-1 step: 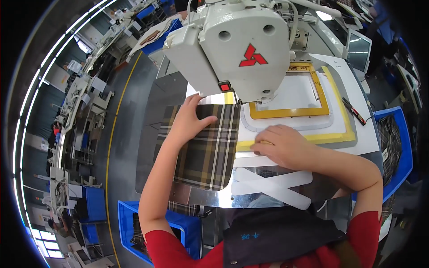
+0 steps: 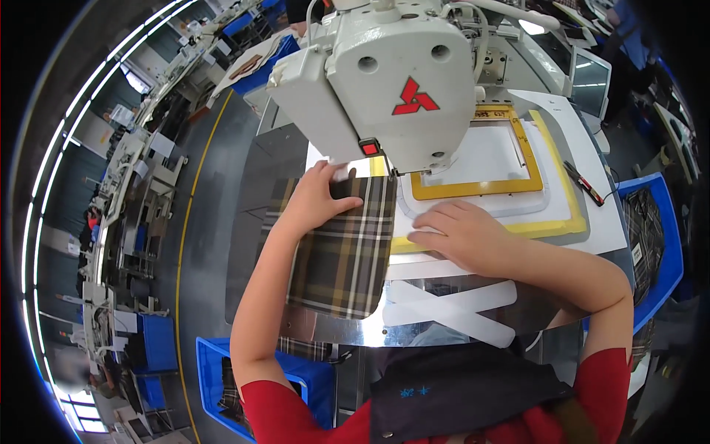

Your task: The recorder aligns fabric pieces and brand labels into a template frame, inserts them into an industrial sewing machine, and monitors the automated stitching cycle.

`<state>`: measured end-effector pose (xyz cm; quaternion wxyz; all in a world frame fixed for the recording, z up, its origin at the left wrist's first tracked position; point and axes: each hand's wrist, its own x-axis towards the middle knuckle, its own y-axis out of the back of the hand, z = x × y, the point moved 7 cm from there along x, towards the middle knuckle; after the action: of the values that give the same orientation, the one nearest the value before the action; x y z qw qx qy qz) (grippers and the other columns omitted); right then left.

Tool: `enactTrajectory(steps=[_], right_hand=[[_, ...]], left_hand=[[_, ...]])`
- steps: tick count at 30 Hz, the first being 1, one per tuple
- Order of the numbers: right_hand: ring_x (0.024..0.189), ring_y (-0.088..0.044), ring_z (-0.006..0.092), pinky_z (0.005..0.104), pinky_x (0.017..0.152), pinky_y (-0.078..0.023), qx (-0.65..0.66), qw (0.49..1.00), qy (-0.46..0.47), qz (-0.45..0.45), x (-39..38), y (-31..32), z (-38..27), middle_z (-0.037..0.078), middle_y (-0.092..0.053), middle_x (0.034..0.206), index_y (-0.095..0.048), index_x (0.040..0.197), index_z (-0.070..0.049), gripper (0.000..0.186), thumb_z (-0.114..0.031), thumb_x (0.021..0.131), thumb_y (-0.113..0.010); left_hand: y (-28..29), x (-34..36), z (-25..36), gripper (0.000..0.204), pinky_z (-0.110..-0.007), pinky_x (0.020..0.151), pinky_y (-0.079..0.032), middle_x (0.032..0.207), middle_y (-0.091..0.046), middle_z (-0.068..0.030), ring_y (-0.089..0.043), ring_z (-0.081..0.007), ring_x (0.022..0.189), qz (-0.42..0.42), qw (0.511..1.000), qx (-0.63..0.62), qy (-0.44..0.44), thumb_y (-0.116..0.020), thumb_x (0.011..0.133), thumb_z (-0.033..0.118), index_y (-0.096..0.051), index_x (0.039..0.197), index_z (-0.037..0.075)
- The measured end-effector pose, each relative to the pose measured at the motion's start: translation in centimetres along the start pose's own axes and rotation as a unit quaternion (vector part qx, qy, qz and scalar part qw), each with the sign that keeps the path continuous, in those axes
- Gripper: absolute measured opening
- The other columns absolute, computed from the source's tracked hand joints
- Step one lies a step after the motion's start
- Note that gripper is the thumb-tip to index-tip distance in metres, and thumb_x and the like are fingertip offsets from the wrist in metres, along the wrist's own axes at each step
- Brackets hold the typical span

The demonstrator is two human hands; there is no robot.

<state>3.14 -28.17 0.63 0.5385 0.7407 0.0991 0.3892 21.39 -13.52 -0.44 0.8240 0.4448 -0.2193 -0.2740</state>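
Head view: my left hand (image 2: pixel 314 203) lies flat, fingers extended and slightly spread, on the upper left corner of the plaid fabric piece (image 2: pixel 342 255); it presses down on the cloth and does not pinch it. The plaid fabric piece lies on the shiny metal plate (image 2: pixel 310 325) of the table, left of centre, with its upper edge just under the head of the white sewing machine (image 2: pixel 392 81). Its lower corners are rounded. My right hand (image 2: pixel 462 233) rests palm down, fingers extended and close together, on the white and yellow template frame (image 2: pixel 551 218), just right of the fabric's right edge; it grips nothing. The fingertips point left toward the fabric, near it; I cannot tell whether they touch it. An inner yellow frame (image 2: pixel 532 181) surrounds a white panel (image 2: pixel 477 159) beneath the machine head. Two crossed white strips (image 2: pixel 451 303) lie on the plate below my right hand. A red and black pen-shaped tool (image 2: pixel 584 185) lies on the white surface at the right. A blue bin (image 2: pixel 211 370) holding more plaid cloth stands at the lower left, below the table edge; another blue bin (image 2: pixel 669 244) stands at the right.
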Motion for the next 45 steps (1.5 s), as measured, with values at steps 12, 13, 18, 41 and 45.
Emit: enactTrajectory(steps=[12,13,18,41,45], right_hand=[[0.101,-0.061,0.0247,0.0314,0.086,-0.048,-0.039,0.994,0.089,-0.051,3.8,-5.6,0.4,0.012,-0.063,0.108,-0.059,0.111,-0.002,0.032,-0.014,0.082,-0.055],[0.101,-0.061,0.0247,0.0314,0.086,-0.048,-0.039,0.994,0.085,-0.050,3.1,-5.4,0.5,0.012,-0.063,0.108,-0.059,0.111,-0.002,0.032,-0.014,0.082,-0.055],[0.121,-0.052,0.0273,0.0355,0.094,-0.046,-0.043,0.991,0.017,-0.122,0.1,-3.7,1.1,0.017,-0.055,0.128,-0.052,0.124,0.000,0.040,-0.013,0.085,-0.053],[0.093,-0.062,0.0265,0.0342,0.080,-0.049,0.070,0.860,-0.500,0.071,-14.9,8.5,16.7,0.012,-0.065,0.103,-0.067,0.105,-0.004,0.027,-0.013,0.080,-0.060],[0.085,-0.062,0.0261,0.0336,0.078,-0.048,0.045,0.893,-0.426,0.140,-12.5,5.8,21.9,0.011,-0.063,0.087,-0.068,0.094,-0.005,0.019,-0.018,0.080,-0.063]], left_hand=[[0.8,4.5,-1.5,0.055,-0.032,0.092,-0.045,0.116,-0.063,-0.0105,-0.057,-0.0206,0.103,-0.101,0.990,-0.069,0.064,-0.077,0.077,0.029,-0.057,0.120,0.001],[0.3,4.7,-1.7,0.055,-0.032,0.092,-0.045,0.116,-0.063,-0.0105,-0.057,-0.0206,0.103,-0.104,0.990,-0.068,0.062,-0.077,0.077,0.029,-0.057,0.120,0.001],[-1.2,6.2,-0.4,0.044,-0.037,0.094,-0.045,0.118,-0.062,-0.0107,-0.057,-0.0270,0.109,-0.016,0.998,0.019,-0.061,-0.070,0.082,0.027,-0.059,0.119,0.007],[-6.6,8.1,0.9,0.027,-0.037,0.091,-0.045,0.113,-0.063,-0.0132,-0.058,-0.0279,0.105,0.083,0.985,-0.068,-0.132,-0.061,0.086,0.010,-0.061,0.112,0.003],[-6.8,7.2,1.4,0.027,-0.037,0.091,-0.045,0.112,-0.063,-0.0133,-0.058,-0.0278,0.105,0.096,0.981,-0.087,-0.142,-0.060,0.086,0.010,-0.060,0.112,0.002]])
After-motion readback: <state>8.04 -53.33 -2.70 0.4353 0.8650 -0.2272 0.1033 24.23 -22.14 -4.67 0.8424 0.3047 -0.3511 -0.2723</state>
